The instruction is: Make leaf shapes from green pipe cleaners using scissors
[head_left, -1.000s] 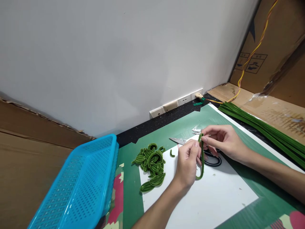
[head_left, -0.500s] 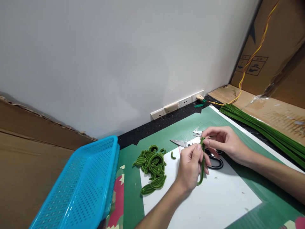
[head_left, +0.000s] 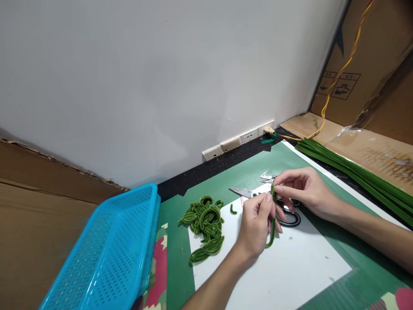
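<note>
Over white paper (head_left: 258,275), both hands (head_left: 254,221) (head_left: 298,190) face inward, pinching a green strip (head_left: 273,228).

fuzzy green strip (head_left: 273,226) (hooked below)

Left hand (head_left: 254,224): thumb (head_left: 266,204) pressed against the bent index finger (head_left: 253,202) in a pinch; forearm (head_left: 213,275) rising obliquely from the lower edge. Right hand (head_left: 276,188): thumb and index finger pinched at the tips, just beside the left; other fingers loosely curled; forearm (head_left: 371,230) sloping in from the right.
</note>
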Demonstrator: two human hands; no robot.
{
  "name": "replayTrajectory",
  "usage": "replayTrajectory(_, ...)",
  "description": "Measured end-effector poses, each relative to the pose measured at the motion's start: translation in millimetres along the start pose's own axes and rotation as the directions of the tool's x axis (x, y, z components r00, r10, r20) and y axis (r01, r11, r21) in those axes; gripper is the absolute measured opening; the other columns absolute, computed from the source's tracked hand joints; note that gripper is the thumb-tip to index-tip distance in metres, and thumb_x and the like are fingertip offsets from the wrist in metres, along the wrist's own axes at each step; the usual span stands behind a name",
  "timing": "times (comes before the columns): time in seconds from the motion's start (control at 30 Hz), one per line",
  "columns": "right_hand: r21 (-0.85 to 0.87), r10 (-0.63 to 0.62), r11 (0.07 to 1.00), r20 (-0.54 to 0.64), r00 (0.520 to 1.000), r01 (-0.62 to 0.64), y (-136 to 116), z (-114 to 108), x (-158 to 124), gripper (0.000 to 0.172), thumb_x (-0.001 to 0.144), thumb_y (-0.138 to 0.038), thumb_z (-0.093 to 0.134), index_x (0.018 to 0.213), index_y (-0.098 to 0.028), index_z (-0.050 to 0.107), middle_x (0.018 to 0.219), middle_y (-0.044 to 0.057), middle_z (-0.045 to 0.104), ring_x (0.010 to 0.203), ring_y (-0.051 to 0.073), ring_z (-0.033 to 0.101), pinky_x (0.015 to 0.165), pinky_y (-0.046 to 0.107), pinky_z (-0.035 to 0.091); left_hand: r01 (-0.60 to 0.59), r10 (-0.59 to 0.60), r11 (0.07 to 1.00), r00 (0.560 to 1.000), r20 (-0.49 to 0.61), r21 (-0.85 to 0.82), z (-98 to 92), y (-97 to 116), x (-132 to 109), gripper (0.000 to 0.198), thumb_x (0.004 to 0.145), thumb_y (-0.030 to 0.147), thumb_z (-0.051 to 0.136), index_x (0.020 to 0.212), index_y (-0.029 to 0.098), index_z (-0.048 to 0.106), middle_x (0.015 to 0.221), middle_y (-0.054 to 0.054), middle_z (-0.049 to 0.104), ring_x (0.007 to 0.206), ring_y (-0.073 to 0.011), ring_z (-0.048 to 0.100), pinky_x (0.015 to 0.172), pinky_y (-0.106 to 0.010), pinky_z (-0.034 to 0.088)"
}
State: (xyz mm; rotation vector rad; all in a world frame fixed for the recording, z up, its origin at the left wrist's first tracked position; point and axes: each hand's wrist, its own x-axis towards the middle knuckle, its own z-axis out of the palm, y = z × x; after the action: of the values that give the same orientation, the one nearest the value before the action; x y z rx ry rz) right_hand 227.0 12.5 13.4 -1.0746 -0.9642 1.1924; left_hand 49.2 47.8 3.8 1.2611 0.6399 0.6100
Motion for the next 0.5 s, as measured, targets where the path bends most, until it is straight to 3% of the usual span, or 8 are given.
replayTrajectory(0.3, -0.002, -0.015, 1.000, -0.018, 1.000, 0.015, 1.8, -0.5, 0.7, 0.031, 0.077, -0.044, 0.094, 0.085, -0.018, 0.079, 0.058, 0.000, 0.067, 0.041, 0.012, 0.058, 0.037, 0.022, 0.047, -0.038, 0.040, 0.999, 0.997, -0.058, 0.033, -0.3, 0.8, 1.1, 0.053, 0.106, 0.054, 0.056, 0.067, 0.018, 0.052, 0.067, -0.001, 0.061, 0.049, -0.0082, 0.050, 0.048, -0.023, 0.032)
replayTrajectory(0.5, 0.009, 0.041, 0.999, 0.061, 0.997, -0.042, 3.3, 2.1, 1.2, 0.034, 0.079, -0.046, 0.092, 0.094, -0.017, 0.082, 0.063, 0.002, 0.072, 0.042, 0.013, 0.058, 0.038, 0.024, 0.050, -0.097, 0.087, 0.993, 0.986, -0.143, -0.066, 0.6, -1.8, 3.5, 0.053, 0.104, 0.056, 0.060, 0.069, 0.018, 0.052, 0.068, 0.001, 0.056, 0.049, -0.0076, 0.048, 0.046, -0.022, 0.030)
